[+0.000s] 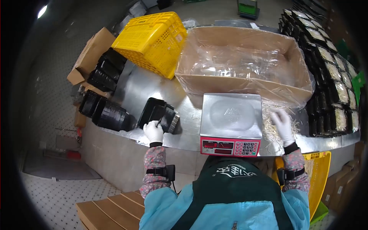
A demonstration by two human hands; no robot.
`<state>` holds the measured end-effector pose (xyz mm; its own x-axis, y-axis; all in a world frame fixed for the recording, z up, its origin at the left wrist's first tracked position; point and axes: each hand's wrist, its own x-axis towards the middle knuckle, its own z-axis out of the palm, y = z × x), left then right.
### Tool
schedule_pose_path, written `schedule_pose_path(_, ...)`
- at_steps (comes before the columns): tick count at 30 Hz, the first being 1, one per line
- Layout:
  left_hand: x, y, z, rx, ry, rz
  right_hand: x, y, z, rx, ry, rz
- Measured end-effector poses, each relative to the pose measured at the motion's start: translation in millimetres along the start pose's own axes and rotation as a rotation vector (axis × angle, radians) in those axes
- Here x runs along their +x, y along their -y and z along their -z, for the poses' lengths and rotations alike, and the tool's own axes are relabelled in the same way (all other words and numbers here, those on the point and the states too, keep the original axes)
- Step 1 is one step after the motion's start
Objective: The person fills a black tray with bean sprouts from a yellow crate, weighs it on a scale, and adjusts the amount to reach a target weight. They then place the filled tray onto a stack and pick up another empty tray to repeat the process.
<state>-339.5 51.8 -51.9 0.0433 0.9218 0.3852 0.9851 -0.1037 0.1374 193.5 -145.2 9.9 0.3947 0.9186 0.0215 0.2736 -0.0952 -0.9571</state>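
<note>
My left hand, in a white glove, has its fingers closed on the near edge of a black plastic tray in a small stack on the steel table. My right hand, also gloved, is over loose pale thin strands that look like sprouts or thin mushrooms. Its fingers look apart, and I see nothing held in them. Between my hands stands a digital scale with a bare metal plate and a red front panel.
Behind the scale is a large cardboard box lined with clear plastic. A yellow crate stands to its left. More black trays are at the table's left end. Filled packs rise in stacks at right. Another yellow crate stands below my right arm.
</note>
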Motion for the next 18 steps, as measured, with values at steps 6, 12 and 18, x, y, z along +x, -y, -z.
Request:
schedule_pose_path(6, 25.6, -37.4, 24.9, -0.595, -0.176, 0.119, -49.0, -11.8, -95.8, -0.618, 0.313, 0.543)
schedule_pose_path(12, 33.4, -237.9, 37.4, -1.101, 0.069, -0.397, -103.6, -39.7, -99.0, -0.842, 0.165, 0.308)
schedule_pose_path(18, -59.6, -432.5, 20.1, -1.032, 0.556, -1.276, -205.3, -39.2, -46.5, -0.643, -0.296, -0.029)
